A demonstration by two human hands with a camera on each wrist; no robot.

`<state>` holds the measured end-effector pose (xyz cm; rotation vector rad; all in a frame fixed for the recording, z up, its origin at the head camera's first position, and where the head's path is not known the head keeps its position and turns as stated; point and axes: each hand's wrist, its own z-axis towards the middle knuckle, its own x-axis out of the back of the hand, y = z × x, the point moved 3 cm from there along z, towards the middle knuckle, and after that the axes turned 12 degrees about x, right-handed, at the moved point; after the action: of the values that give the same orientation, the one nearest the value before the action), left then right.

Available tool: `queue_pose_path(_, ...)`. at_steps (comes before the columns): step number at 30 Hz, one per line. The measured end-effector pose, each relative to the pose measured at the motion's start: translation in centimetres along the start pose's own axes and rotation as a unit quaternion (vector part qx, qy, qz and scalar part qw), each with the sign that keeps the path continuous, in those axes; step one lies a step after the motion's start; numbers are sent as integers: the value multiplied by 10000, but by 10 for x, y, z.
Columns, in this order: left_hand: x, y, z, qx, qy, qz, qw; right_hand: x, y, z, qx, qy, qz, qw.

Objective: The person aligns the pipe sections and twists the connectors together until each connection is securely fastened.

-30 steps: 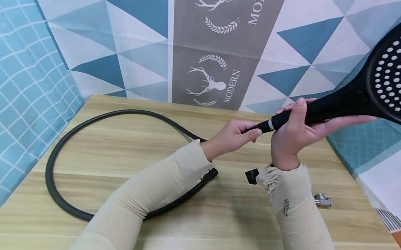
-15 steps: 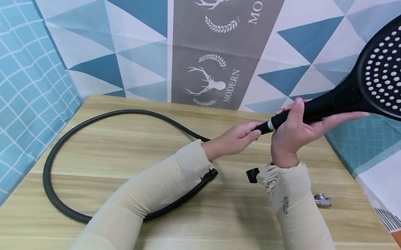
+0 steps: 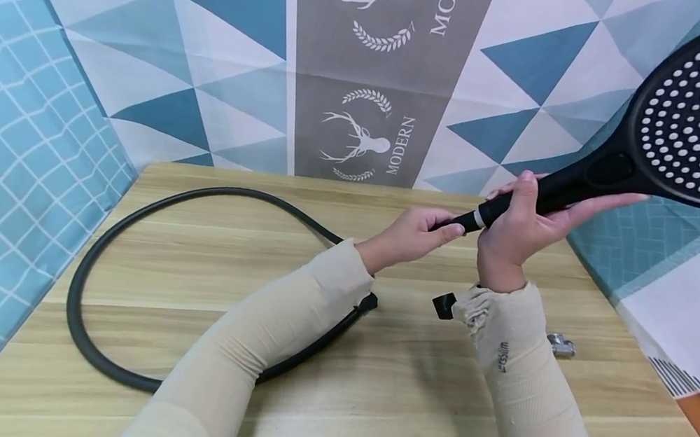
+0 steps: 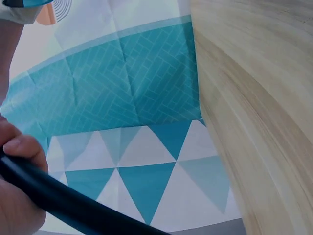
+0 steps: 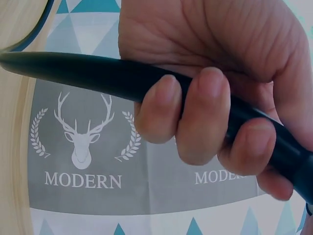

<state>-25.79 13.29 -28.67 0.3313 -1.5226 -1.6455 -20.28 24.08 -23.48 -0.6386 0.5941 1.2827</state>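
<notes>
A black hand shower (image 3: 697, 129), its round face dotted with pale nozzles, is raised at upper right in the head view, partly cut off. My right hand (image 3: 516, 231) holds its handle, thumb over the top and index finger stretched beneath. My left hand (image 3: 408, 238) grips the end of a black hose (image 3: 76, 290) by a black connector (image 3: 468, 221), which meets the handle at a whitish ring. The right wrist view shows the left hand's fingers curled round the hose. In the left wrist view, a hand at the left edge wraps a dark rod (image 4: 73, 198).
The hose loops over the left of the wooden table (image 3: 370, 403), its other end (image 3: 369, 302) beside my left forearm. A small chrome fitting (image 3: 561, 346) lies right of my right forearm. Blue-tiled cloth (image 3: 19, 165) and patterned backing surround the table.
The hand shower has shifted slightly left within the view and its face shows more. Both hands keep their hold with little movement; the whole view has moved a bit.
</notes>
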Motion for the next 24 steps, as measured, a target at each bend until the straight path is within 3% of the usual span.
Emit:
queue_pose_path(9,-1,-1,-4,-57,424,-54,9991,1,-1,0,-27,-20,-226,9997)
queue_pose_path(13,-3,0,-8,-549,761,217,9953,0,0,1,67,-48,-200,9998)
queue_pose_path(17,-5,1,-14,-1023,1071,836,9854,1,4,0,70,-130,-331,9993)
queue_pose_path(22,-6,4,-18,-1205,886,1364,9793,4,6,0,-35,-158,-469,9988)
queue_pose_path(24,-6,4,-18,-1167,718,1365,9811,4,5,0,-74,-103,-473,9988)
